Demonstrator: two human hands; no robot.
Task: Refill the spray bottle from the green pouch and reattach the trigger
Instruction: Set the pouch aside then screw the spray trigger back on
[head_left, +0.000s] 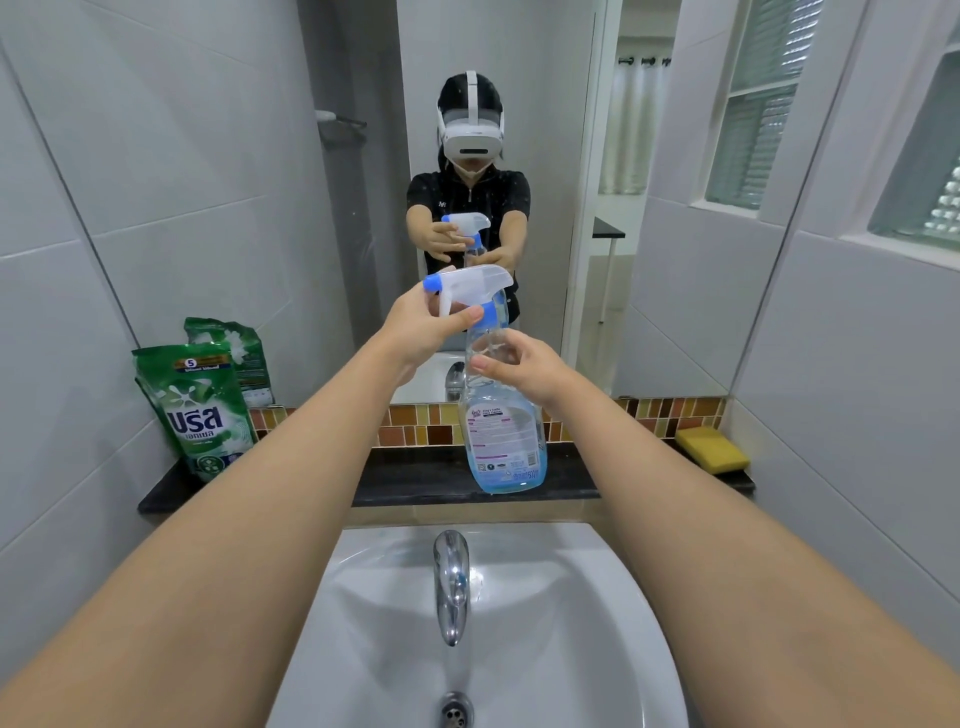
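A clear spray bottle (503, 436) with a little blue liquid at its bottom stands upright on the dark ledge (415, 480) behind the sink. Its white trigger head (470, 288) with a blue nozzle and blue collar sits on the bottle's neck. My left hand (421, 332) grips the trigger head from the left, thumb against the blue collar. My right hand (524, 371) is on the right side of the bottle's upper neck, fingers curled at it. The green pouch (200, 410) stands upright at the ledge's left end, apart from both hands.
A white sink (597, 623) with a chrome tap (451, 582) lies below the ledge. A yellow sponge (712, 449) rests at the ledge's right end. A mirror (519, 130) above a strip of brown tiles reflects a person and the bottle. Tiled walls close in both sides.
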